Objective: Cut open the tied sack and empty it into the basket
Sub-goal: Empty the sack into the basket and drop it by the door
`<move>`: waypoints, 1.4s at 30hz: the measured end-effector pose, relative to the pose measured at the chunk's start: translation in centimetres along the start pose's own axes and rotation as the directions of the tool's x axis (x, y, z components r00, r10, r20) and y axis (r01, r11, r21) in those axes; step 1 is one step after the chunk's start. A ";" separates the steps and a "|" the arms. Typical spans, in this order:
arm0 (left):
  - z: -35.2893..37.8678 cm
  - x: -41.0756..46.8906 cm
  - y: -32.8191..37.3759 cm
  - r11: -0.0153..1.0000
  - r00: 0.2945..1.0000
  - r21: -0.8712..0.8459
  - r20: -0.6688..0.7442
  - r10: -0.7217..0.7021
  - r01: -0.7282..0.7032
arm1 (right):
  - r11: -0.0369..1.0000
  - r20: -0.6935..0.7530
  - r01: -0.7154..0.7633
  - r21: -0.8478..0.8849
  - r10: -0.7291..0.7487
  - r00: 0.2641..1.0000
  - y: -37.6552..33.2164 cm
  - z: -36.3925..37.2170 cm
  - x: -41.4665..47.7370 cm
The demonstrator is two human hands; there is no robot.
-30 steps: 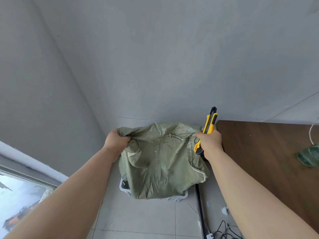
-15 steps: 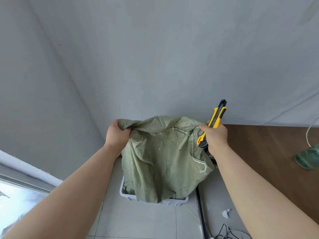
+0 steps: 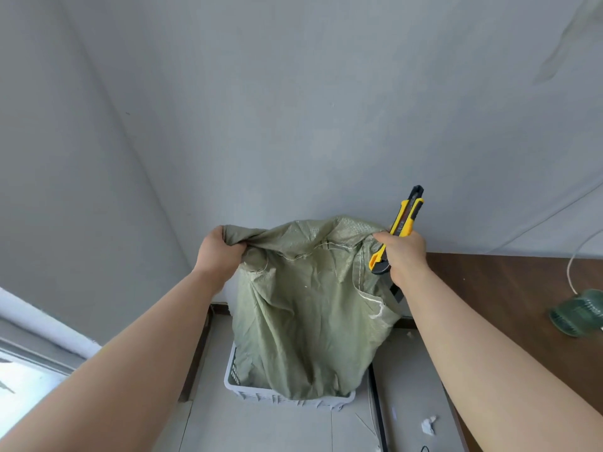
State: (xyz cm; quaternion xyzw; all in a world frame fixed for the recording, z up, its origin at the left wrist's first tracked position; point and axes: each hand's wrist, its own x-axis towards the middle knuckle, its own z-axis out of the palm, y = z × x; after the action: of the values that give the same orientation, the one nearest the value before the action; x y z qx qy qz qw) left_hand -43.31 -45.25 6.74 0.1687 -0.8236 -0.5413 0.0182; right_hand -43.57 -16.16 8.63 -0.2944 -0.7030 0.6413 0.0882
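Raised since a second ago, the green woven sack (image 3: 310,314) now hangs at fuller length, and more of the basket (image 3: 248,392) beneath it shows. The sack is held up by its upper edge, with a stitched seam running just below the fold. Its lower end drops inside the pale slatted basket, which stands on the tiled floor (image 3: 261,429). The sack hides whatever lies in the basket.

The left hand (image 3: 218,252) grips the upper left corner, fingers curled tight round bunched fabric. The right hand (image 3: 404,256) is wrapped round a yellow and black utility knife (image 3: 408,216), and its fingertips meet the sack's upper right edge. One end of the knife stands up above the knuckles; whether a blade is out cannot be told.

A brown table (image 3: 505,288) stands to the right, bearing a green object (image 3: 577,316) with a pale cord. White scraps (image 3: 428,426) lie on the floor near the table.
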 end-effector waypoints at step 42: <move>-4.4 -1.6 5.5 0.977 0.973 -0.149 -0.194 0.121 -0.151 | 0.981 -0.090 0.113 0.158 -0.100 0.991 -6.3 0.0 -3.7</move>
State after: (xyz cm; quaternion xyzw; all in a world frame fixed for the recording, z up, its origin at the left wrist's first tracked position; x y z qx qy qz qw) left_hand -42.30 -46.66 13.73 0.1589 -0.7810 -0.5862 0.1451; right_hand -42.48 -18.17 15.56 -0.2739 -0.6591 0.6783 0.1748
